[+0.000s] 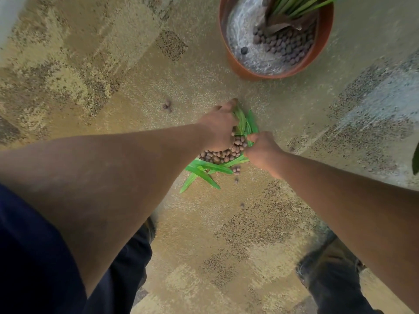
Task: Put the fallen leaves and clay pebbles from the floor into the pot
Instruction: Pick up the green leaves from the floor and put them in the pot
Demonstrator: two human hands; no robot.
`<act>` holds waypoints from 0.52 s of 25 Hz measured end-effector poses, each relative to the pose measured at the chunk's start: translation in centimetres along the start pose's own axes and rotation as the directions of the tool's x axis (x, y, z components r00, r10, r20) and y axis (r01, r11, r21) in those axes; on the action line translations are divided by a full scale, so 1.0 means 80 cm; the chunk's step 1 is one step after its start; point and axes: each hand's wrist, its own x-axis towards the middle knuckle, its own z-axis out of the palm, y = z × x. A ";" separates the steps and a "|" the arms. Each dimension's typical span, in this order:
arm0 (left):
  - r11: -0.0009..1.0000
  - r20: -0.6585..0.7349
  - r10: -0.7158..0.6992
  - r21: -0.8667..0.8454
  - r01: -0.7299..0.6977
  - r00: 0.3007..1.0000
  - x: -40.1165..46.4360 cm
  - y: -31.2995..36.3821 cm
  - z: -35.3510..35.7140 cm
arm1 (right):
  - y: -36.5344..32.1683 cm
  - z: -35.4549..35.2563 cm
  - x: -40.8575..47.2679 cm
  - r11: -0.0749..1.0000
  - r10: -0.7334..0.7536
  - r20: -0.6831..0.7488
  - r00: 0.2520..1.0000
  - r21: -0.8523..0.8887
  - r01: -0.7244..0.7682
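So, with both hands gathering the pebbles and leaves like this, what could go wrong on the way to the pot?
1. The clay pebbles sit loosely heaped between the left hand and right hand; some may roll out, as a few near the green leaves seem already to have done.
2. The leaves stick out below the hands and could slip free.
3. A small stray pebble cluster lies apart on the carpet, easy to overlook before reaching the terracotta pot.

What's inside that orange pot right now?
The pot holds greyish-white soil, brown clay pebbles heaped on one side, and a plant with green stems. Whatever lies beneath the pebbles is hidden.
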 end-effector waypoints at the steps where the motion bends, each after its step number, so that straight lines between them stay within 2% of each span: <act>1: 1.000 0.004 -0.001 -0.013 0.001 1.000 0.001 -0.001 -0.001 | 0.003 0.000 0.001 1.000 -0.008 -0.012 1.000 -0.011 0.008; 3: 0.998 -0.024 0.007 -0.068 -0.009 1.000 0.001 -0.002 -0.005 | 0.009 -0.004 0.002 0.999 -0.037 -0.035 0.999 -0.023 0.037; 6: 0.995 -0.186 0.022 -0.093 -0.040 0.982 -0.003 0.000 -0.011 | 0.015 -0.010 -0.004 0.992 -0.122 -0.127 0.984 -0.001 0.123; 8: 0.980 -0.285 -0.010 -0.193 -0.047 0.958 -0.007 -0.001 -0.015 | 0.016 -0.014 -0.009 0.985 -0.168 -0.200 0.965 0.009 0.173; 9: 0.952 -0.310 -0.068 -0.304 -0.031 0.948 -0.010 -0.002 -0.018 | 0.015 -0.015 -0.011 0.981 -0.186 -0.234 0.954 0.013 0.194; 11: 0.828 -0.294 -0.233 -0.560 0.030 0.927 -0.016 -0.006 -0.023 | 0.010 -0.019 -0.016 0.970 -0.227 -0.286 0.931 0.022 0.243; 13: 0.708 -0.269 -0.311 -0.706 0.034 0.912 -0.022 -0.004 -0.031 | 0.003 -0.025 -0.025 0.950 -0.259 -0.335 0.906 0.081 0.302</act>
